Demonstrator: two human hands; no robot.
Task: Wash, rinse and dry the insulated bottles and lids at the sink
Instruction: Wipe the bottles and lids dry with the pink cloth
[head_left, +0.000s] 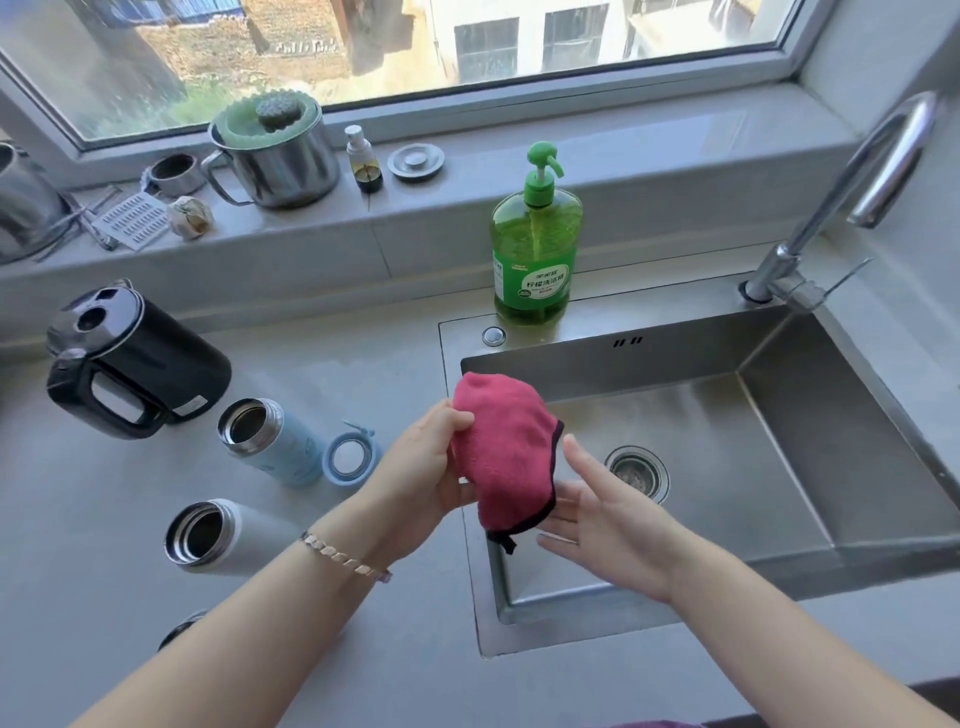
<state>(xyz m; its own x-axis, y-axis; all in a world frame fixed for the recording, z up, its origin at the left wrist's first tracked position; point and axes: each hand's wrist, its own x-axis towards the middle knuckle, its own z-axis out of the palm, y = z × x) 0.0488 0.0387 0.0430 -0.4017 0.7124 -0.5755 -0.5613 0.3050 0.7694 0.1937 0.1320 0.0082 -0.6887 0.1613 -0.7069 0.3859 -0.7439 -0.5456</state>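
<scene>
Grey surface (332, 364) by sink (597, 361): left hand (436, 462) gripping pink cloth (506, 441), right hand (602, 514) released just beside it, blue bottle (275, 447) and white bottle (228, 535) lidless at nine o'clock, easily toppled by a swinging left forearm.

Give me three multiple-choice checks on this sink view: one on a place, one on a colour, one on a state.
1. Where does the dish soap bottle stand?
A) on the window sill
B) on the sink at its back rim, left of the faucet
C) inside the basin

2. What colour is the cloth that the left hand holds?
A) yellow
B) white
C) pink-red

3. How is the light blue bottle?
A) open, no lid on
B) capped
C) lying in the sink

Answers:
1 B, its base sits on that steel rim.
2 C, it is pink-red with a dark edge.
3 A, its steel mouth shows, and the blue lid lies beside it on the counter.
</scene>
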